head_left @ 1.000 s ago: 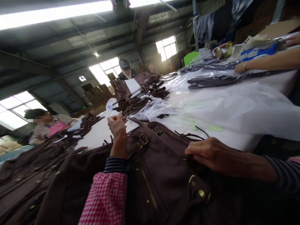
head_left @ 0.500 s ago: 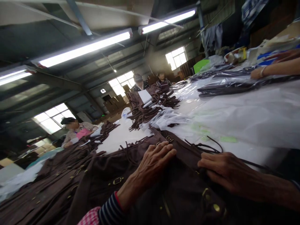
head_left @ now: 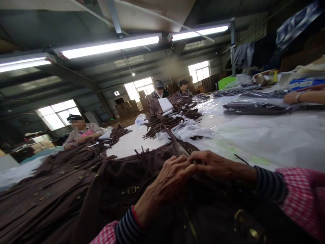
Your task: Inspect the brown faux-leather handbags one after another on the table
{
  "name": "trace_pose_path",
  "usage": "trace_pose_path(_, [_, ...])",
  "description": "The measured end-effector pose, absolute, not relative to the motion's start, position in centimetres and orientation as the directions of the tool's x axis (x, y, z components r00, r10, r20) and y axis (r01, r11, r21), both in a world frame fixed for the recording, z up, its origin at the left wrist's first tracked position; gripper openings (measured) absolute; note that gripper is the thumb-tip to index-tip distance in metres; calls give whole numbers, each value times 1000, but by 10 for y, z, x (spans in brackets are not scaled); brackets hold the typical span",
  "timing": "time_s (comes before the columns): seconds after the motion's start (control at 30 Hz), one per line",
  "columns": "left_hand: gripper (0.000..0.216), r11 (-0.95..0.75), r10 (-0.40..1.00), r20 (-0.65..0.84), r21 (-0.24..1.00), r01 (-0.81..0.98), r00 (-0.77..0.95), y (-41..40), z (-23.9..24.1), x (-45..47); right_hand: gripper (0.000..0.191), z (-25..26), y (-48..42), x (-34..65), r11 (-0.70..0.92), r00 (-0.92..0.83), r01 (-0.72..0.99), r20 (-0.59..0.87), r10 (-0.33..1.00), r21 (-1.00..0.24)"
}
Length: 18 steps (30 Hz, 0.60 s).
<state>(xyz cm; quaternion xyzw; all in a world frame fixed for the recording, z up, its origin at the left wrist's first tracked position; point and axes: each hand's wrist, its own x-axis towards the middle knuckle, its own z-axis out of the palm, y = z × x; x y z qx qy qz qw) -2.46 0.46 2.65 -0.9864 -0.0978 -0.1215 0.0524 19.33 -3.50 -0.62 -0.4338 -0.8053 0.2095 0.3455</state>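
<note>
Cloth [head_left: 205, 213], brown, beneath left hand [head_left: 169, 178], right hand [head_left: 218, 164]

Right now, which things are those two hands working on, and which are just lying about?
In use:
- brown cloth piece, under the left hand and right hand

Lying about:
- brown stack with dangling straps
- white plastic sheeting
- bright green thing

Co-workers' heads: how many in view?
3: left head at picture left, middle head above the brown pile, right head just beside that one. The right-edge forearm shows no head; more may be hidden.
</note>
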Motion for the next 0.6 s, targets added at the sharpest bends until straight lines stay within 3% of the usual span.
trace_pose_path(0.1, [16,-974,201,254,-56,222,946,-9,55,-34,19,-33,-25,180,571,-439,675,369,820,-467])
trace_pose_path(0.2, [19,-951,281,258,-58,305,924,-27,81,-46,17,-43,-24,178,491,-404,818,311,860,-298])
trace_pose_path(0.3, [21,-920,368,249,-43,390,896,-35,94,-57,17,-40,-23,179,484,-428,854,271,862,-192])
trace_pose_path(0.4, [27,-903,407,169,-75,423,898,-34,84,-71,18,-39,-22,180,499,-449,852,267,853,-160])
trace_pose_path(0.53, [58,-872,414,104,-239,427,904,-39,42,-90,18,-45,-24,178,488,-442,868,308,842,-89])
trace_pose_path(0.6, [55,-842,461,119,-255,476,879,-46,22,-93,12,-45,-25,177,492,-454,870,339,824,-32])
